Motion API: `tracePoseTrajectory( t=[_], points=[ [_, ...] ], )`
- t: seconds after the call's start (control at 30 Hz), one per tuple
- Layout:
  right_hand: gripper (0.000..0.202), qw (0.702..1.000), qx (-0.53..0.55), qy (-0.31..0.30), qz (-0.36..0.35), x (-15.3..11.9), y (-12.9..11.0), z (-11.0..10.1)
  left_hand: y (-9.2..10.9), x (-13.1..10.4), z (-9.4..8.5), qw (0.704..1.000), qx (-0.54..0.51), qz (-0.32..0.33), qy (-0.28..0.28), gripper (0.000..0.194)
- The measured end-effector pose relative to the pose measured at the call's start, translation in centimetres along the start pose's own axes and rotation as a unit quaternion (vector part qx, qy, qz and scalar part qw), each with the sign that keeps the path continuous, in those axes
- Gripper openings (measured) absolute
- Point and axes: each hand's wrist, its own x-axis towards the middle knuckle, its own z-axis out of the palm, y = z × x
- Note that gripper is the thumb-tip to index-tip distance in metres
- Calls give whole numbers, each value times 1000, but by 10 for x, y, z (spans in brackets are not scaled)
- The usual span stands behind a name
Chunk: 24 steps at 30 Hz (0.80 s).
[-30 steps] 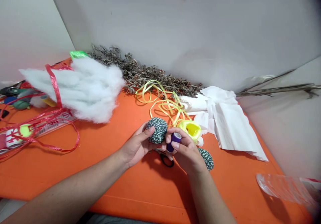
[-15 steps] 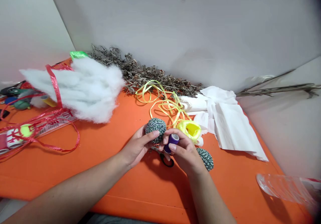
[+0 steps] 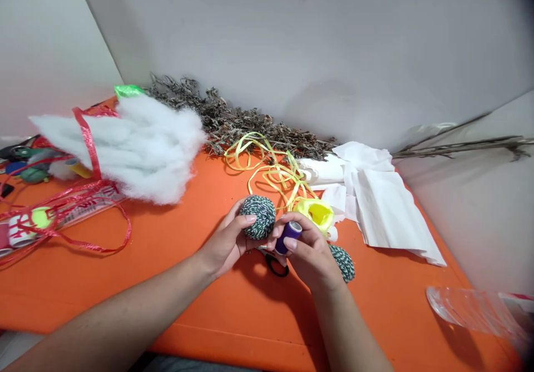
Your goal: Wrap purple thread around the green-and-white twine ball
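The left arm (image 3: 146, 304) pointed to 2 o'clock, and the left hand (image 3: 225, 244) gripped a speckled ball (image 3: 258, 217) above the table (image 3: 225, 316). The right arm (image 3: 348, 327) pointed to 11 o'clock; the right hand (image 3: 314, 255) pinched a purple spool (image 3: 285, 239) at the ball's 4 o'clock. At the hands' 4 o'clock lay a clear container (image 3: 467, 309); I couldn't tell what was inside.
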Motion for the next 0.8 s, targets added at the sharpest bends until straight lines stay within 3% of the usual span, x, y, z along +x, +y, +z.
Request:
tracePoseTrajectory(
  t=[0.13, 0.27, 0.8],
  points=[
    [26, 1000, -14, -26, 8, -1, 1, -2, -1, 1, -1, 999, -5, -4, -48, 22],
    [25, 999, -23, -39, 24, -1, 2, -2, -1, 0, 0, 998, 1, -2, -57, 22],
    [30, 999, -33, -17, -4, -2, 5, 0, 0, 1, 0, 999, -29, -6, 20, 32]
  ],
)
